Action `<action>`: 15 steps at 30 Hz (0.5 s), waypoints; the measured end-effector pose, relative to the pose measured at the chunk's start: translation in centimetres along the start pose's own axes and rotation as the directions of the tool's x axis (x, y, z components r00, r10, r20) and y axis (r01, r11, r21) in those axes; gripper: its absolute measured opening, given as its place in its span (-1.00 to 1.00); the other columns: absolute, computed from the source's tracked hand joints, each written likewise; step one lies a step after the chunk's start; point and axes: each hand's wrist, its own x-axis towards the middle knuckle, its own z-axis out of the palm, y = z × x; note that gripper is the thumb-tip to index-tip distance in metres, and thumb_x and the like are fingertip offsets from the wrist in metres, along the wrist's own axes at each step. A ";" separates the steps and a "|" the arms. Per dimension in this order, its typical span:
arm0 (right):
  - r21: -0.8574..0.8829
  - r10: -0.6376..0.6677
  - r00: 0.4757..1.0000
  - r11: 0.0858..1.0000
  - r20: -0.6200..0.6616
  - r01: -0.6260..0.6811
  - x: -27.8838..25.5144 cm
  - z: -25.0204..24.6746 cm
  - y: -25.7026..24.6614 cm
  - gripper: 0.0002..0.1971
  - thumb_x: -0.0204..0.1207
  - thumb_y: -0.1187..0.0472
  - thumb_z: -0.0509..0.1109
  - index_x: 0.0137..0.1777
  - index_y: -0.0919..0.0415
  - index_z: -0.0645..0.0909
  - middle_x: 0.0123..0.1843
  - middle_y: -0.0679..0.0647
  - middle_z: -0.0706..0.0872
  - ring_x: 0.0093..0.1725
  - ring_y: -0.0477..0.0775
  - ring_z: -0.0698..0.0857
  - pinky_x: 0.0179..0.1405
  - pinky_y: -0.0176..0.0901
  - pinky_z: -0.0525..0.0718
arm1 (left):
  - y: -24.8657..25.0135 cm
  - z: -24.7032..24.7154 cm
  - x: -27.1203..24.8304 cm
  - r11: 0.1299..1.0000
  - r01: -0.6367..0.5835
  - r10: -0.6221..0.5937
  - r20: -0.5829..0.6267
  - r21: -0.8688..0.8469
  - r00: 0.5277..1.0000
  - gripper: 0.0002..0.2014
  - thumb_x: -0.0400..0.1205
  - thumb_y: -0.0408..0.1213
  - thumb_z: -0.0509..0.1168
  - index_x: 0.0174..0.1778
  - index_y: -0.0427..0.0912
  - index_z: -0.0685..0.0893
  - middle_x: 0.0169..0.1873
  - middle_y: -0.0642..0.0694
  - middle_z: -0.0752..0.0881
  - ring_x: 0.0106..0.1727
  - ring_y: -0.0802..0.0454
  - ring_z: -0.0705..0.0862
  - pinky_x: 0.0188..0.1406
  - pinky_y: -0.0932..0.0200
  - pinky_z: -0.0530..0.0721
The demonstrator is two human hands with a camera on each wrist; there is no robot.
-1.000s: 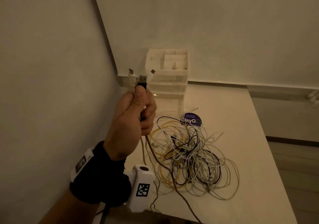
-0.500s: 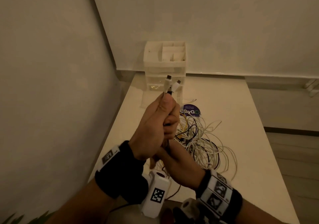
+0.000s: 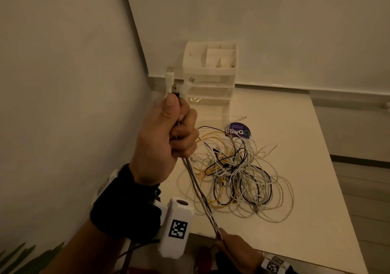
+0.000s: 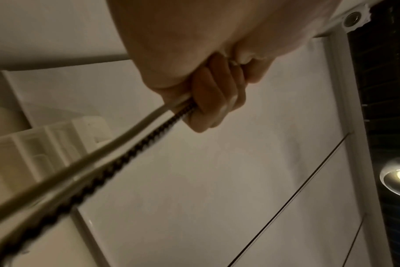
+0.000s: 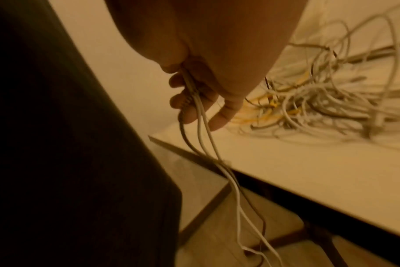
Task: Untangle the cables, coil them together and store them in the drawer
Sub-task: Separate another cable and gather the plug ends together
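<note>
Both fists grip the cables (image 3: 197, 186): left hand (image 3: 166, 136) raised, right hand (image 5: 201, 94) seemingly trailing ends floorward.

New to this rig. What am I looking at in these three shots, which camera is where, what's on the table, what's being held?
No robot here: a person works bare-handed, wearing one camera on the head and one on each wrist. The head view looks down at a white table. On it lie a tangled pile of white, yellow and black cables, a purple round ClayGo sticker and a translucent white plastic drawer organiser. The left hand, raised, grips a bundle of white and braided cables just below their plugs. The right hand, low at the table's near edge, pinches the same bundle; its wrist view shows the ends hanging towards the floor.
</note>
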 end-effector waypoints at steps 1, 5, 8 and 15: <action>-0.025 0.034 0.999 0.999 0.017 -0.033 0.2 0.5 0.6 0.09 0.18 -0.62 -0.38 0.29 0.26 0.38 -0.05 0.06 0.60 0.03 0.23 0.65 -0.08 -0.12 0.41 | -0.3 0.1 -0.2 1.000 0.010 -0.010 0.012 -0.019 1.000 -0.64 0.60 0.08 0.19 -0.34 -0.09 0.34 -0.54 0.07 0.27 -0.62 0.17 0.09 -0.64 0.31 0.03; -0.112 0.195 0.974 0.977 0.119 -0.182 0.6 1.5 1.7 -0.14 0.46 -0.45 -0.19 0.44 0.26 0.33 0.20 0.28 0.54 0.22 0.35 0.59 0.13 -0.03 0.46 | 1.5 0.2 -0.4 0.996 -0.058 0.058 -0.007 -0.069 0.998 -0.66 0.60 0.09 0.14 -0.38 -0.04 0.34 -0.54 0.06 0.16 -0.63 0.16 0.05 -0.64 0.36 0.04; -0.120 0.267 0.942 0.962 0.202 -0.247 0.7 1.7 2.7 -0.55 0.74 0.00 0.09 0.50 0.29 0.30 0.32 0.40 0.55 0.31 0.37 0.58 0.22 0.02 0.47 | 2.7 0.3 -0.4 0.997 -0.076 0.076 0.010 -0.018 0.997 -0.65 0.61 0.08 -0.03 -0.39 -0.04 0.35 -0.55 0.06 0.16 -0.64 0.16 0.04 -0.62 0.38 0.04; -0.045 0.298 0.928 0.954 0.223 -0.295 -0.9 0.9 3.5 -0.62 0.73 0.20 0.13 0.50 0.29 0.40 0.47 0.29 0.51 0.49 0.23 0.49 0.43 -0.06 0.39 | -0.3 0.5 -0.1 1.000 0.000 0.002 0.077 -0.028 0.997 -0.62 0.56 0.13 0.31 -0.34 -0.06 0.40 -0.54 0.06 0.23 -0.62 0.19 0.10 -0.62 0.38 0.10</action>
